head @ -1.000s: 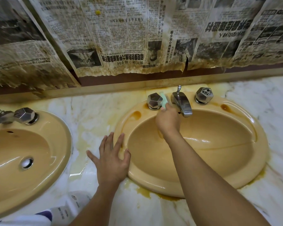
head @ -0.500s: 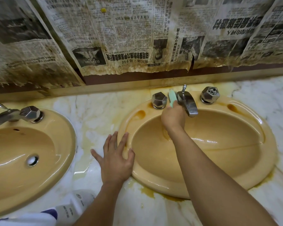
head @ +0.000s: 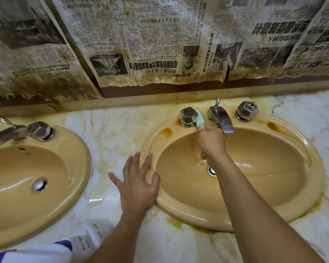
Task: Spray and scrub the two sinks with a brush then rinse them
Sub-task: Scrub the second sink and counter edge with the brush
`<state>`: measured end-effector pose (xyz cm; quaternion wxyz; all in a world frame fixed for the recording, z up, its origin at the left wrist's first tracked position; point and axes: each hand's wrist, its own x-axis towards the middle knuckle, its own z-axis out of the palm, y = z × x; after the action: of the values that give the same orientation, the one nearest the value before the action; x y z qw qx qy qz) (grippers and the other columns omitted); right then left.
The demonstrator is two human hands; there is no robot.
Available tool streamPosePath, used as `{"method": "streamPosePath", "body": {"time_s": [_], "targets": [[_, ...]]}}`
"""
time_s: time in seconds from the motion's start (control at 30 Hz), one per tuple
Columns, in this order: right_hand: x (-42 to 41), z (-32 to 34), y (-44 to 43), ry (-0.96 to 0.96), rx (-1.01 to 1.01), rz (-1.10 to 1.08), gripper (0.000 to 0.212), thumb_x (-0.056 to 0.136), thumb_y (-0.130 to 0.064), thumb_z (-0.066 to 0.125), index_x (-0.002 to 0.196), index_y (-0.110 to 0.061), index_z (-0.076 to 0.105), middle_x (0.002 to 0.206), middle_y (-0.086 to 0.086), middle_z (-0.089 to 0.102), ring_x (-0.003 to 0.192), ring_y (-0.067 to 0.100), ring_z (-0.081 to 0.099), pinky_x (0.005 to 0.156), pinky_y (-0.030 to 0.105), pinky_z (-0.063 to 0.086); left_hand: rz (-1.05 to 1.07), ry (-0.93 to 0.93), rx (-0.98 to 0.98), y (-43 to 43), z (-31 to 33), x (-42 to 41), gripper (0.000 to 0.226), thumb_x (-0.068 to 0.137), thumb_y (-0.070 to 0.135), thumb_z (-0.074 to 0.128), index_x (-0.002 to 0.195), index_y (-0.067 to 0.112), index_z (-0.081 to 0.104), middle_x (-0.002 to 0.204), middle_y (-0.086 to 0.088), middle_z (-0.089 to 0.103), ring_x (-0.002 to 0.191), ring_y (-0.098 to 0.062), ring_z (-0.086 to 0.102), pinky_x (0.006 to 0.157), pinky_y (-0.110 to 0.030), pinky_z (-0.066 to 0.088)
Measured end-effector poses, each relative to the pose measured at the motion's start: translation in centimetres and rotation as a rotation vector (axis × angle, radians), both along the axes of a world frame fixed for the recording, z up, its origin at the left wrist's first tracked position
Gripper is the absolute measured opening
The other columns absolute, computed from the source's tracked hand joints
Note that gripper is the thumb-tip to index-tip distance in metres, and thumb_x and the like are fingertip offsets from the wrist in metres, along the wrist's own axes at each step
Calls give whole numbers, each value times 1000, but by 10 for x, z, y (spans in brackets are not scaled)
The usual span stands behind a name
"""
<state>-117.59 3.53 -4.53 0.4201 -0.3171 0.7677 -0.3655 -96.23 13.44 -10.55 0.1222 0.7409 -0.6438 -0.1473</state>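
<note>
Head view: the green brush (head: 200, 119) juts out beyond the right hand (head: 212, 143), which grips its handle, its head wedged between the tap knob (head: 188, 116) and the spout (head: 219, 118) on the right sink (head: 302, 196). The left hand (head: 138, 185) lies flat with fingers spread on the near rim. Short, firm strokes around the knob's base would probably work best.

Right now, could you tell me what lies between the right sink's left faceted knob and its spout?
In the head view, the green brush, gripped by the right hand, lies between knob and spout.
</note>
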Motion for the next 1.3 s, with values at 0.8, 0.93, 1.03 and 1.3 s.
{"method": "streamPosePath", "body": {"time_s": [0.8,0.93,1.03,1.3], "targets": [[55,10,1,303,5,397,40,107,-23,38,146,-18,47,125,18,62,118,37,53,82,37,41,-9,-12,-3,-1,-1,1,64,91,61,29,154,54,27,167,16,21,155,-7,9,118,-69,-7],[52,8,42,271,-18,364,40,107,-23,38,147,-20,46,120,16,63,115,37,53,79,34,38,-8,-16,-1,-1,-2,1,63,92,61,30,154,55,27,167,17,20,155,-6,9,118,-69,-5],[59,8,25,279,3,370,43,108,-24,36,150,-21,42,124,16,62,121,37,50,81,35,34,-11,-16,-7,-1,-2,1,63,91,60,30,154,56,27,166,17,21,155,-6,10,118,-70,-4],[54,7,-3,285,-28,390,39,106,-24,39,143,-19,50,120,16,64,116,39,55,86,38,46,-9,-13,-16,-1,-1,1,62,91,59,31,153,56,28,166,17,22,155,-7,11,118,-69,-5]]}}
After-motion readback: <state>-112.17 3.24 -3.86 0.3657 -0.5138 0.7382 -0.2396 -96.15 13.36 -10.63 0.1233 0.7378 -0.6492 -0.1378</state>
